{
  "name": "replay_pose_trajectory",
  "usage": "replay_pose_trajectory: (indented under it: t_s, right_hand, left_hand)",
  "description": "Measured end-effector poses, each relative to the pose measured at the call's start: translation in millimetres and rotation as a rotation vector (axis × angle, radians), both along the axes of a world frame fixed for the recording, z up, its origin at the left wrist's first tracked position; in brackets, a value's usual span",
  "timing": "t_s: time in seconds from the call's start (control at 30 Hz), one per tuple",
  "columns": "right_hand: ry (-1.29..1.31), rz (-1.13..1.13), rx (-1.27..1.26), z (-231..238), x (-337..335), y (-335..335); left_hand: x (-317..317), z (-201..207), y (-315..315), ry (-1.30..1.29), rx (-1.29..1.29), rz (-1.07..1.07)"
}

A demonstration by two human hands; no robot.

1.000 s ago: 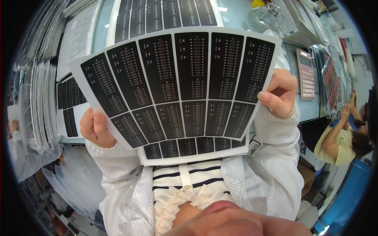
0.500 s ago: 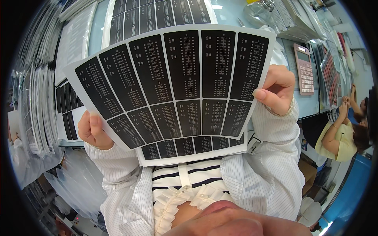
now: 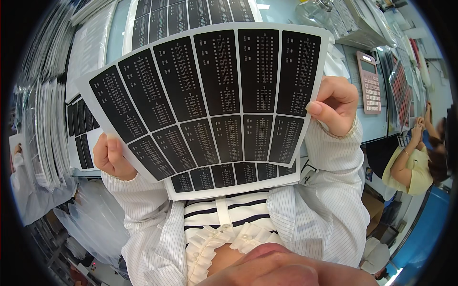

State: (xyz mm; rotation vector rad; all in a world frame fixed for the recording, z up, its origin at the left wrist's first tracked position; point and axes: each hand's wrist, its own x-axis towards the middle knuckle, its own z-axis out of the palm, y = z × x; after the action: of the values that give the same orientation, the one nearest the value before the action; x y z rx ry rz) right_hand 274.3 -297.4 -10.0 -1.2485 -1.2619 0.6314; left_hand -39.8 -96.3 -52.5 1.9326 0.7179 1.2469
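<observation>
A white-edged sheet of black printed panels (image 3: pixel 219 95) is held up in front of me, bowed along its width. My left hand (image 3: pixel 112 156) pinches its lower left edge between thumb and fingers. At the right edge, my right hand (image 3: pixel 335 106) is closed on the sheet with the thumb on the front face. Below it, nearer my body, lies a stack of similar sheets (image 3: pixel 234 187), mostly hidden behind the raised one. Another printed sheet (image 3: pixel 191 14) lies on the table beyond.
Tall piles of sheets (image 3: pixel 50 128) stand at the left, beside clear plastic bags (image 3: pixel 93 219). On the right are a pink calculator (image 3: pixel 369 83), a glass bottle (image 3: pixel 315 12) and a box-like stack (image 3: pixel 362 24). A person in yellow (image 3: pixel 405 167) sits farther right.
The upper edge of the held sheet has tilted away from me and shifted slightly left. Both hands keep their grip in nearly the same places.
</observation>
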Motion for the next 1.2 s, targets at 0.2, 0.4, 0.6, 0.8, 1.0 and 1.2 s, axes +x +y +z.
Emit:
replay_pose_trajectory:
  t_s: [0.2, 0.4, 0.6, 0.8, 1.0, 1.2]
  right_hand:
    - [0.007, 0.023, 0.012, -0.1, 0.0, 1.2]
    - [0.048, 0.032, -0.053, 1.0, 0.0, -0.4]
    - [0.280, 0.026, -0.247, -1.6, -0.5, 0.6]
    - [0.363, 0.101, -0.661, 4.0, 9.7, 2.5]
    - [0.381, 0.152, -0.716, 6.4, 11.7, 1.1]
    - [0.409, 0.201, -0.686, 6.4, 13.8, -0.3]
  left_hand:
    - [-2.8, -2.5, 1.4, -0.011, -0.016, 0.019]
    - [-0.1, 4.4, 2.0, -0.041, -0.181, -0.061]
    - [10.0, 14.2, -0.3, 0.012, -0.527, -0.065]
    - [9.2, 14.8, 5.3, 0.091, -0.666, -0.170]
    - [6.5, 13.4, 7.5, 0.124, -0.732, -0.218]
    - [3.0, 13.0, 8.8, 0.084, -0.768, -0.188]
